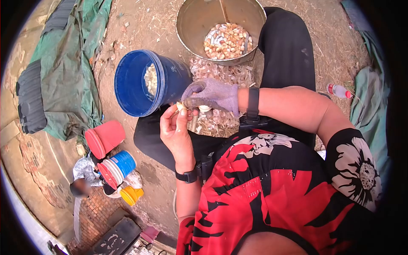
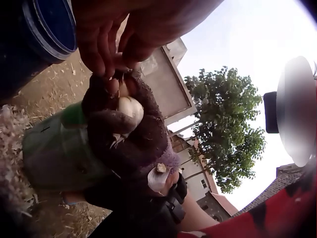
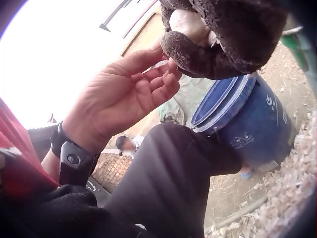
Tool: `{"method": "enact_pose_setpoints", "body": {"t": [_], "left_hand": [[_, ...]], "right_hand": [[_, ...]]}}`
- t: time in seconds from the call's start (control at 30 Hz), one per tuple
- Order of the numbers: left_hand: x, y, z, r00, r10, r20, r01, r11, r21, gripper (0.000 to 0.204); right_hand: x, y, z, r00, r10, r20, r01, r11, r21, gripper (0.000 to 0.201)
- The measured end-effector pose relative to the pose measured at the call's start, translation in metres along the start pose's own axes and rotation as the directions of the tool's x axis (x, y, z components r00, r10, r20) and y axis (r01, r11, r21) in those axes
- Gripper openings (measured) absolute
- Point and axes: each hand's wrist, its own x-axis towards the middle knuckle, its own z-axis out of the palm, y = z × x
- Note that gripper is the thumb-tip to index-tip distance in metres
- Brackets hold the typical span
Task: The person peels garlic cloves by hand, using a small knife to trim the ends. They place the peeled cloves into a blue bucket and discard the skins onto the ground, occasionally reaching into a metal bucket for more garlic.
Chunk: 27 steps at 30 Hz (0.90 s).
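My bare left hand (image 1: 176, 138) pinches a small pale garlic clove (image 1: 181, 106) between thumb and fingertips. My right hand (image 1: 214, 94), in a dirty purple knit glove, meets it there with its fingertips right at the clove. Curled gloved fingers also hold whitish garlic (image 2: 131, 110) against the palm, seen in both wrist views. Left of the hands stands a blue bucket (image 1: 135, 109) with peeled cloves (image 1: 151, 80) inside. Beyond them is a large metal pot (image 1: 191, 29) with unpeeled garlic cloves (image 1: 227, 41) at its bottom.
Garlic skins (image 1: 221, 72) litter the ground around the pot. A red bucket (image 1: 111, 135), a stack with a blue bucket (image 1: 123, 163) and a yellow bucket (image 1: 131, 195) stand at left near another person (image 1: 84, 170). A bottle (image 1: 338, 91) lies at right by a green tarp (image 1: 370, 102).
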Motion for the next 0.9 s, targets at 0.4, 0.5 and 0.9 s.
{"method": "enact_pose_setpoints", "body": {"t": [0.4, 0.5, 0.9], "left_hand": [[0.003, -0.008, -0.02, 0.933, 0.295, 0.204, -0.358, 0.803, 0.477, 0.021], [0.003, -0.005, -0.014, 0.891, 0.368, 0.265, -0.451, 0.662, 0.599, 0.021], [0.011, -0.022, -0.018, 0.984, 0.06, 0.17, -0.06, 0.998, -0.004, 0.027]], "right_hand": [[-0.01, -0.015, 0.002, 0.992, 0.127, -0.017, -0.126, 0.95, -0.286, 0.038], [-0.008, -0.015, 0.003, 0.989, 0.138, -0.056, -0.149, 0.942, -0.3, 0.035], [0.002, -0.003, -0.004, 0.975, 0.203, -0.088, -0.219, 0.944, -0.247, 0.029]]}}
